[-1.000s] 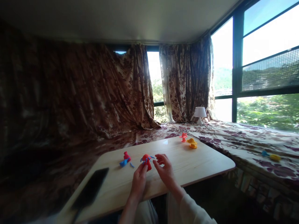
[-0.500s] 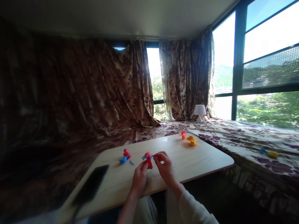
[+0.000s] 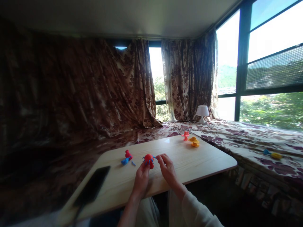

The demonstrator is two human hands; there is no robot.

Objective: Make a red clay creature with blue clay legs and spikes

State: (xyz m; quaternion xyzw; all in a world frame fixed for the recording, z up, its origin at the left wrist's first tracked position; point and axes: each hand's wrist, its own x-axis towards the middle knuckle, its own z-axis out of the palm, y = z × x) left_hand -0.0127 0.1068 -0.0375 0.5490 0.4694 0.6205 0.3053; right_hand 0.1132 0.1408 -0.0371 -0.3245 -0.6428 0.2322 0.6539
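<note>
Two bare hands above a pale wood-look table (image 3: 189, 164), both on one small red figure (image 3: 149, 158). Raised at the near half of the tabletop, roughly centered; contact with the table underneath impossible to tell. Rounded red top, red lower part below it, thin blue strips (image 3: 154, 157) sticking out around the sides. Left hand (image 3: 141, 177): thumb and fingers closed on the lower part from below. Right hand (image 3: 168, 169): thumb and forefinger together, pinching the tip of the strip pointing right. Pale sleeve (image 3: 200, 209) on right arm.

Left of the figure, on the table: crimson piece (image 3: 128, 154) touching a blue piece (image 3: 124, 161), loose blue sliver (image 3: 133, 163) just beside. Nearer, along left side: flat black slab (image 3: 92, 186), blurred. Far right corner: coral piece (image 3: 186, 136) and yellow piece (image 3: 194, 142), near each other. Beyond: floral cloth (image 3: 236, 135) under a white lamp (image 3: 202, 111) at the back; blue-and-yellow item (image 3: 276, 155) well off to the right, too small to identify. Floral curtains (image 3: 94, 88) behind, window (image 3: 270, 110) at right, greenery outside.
</note>
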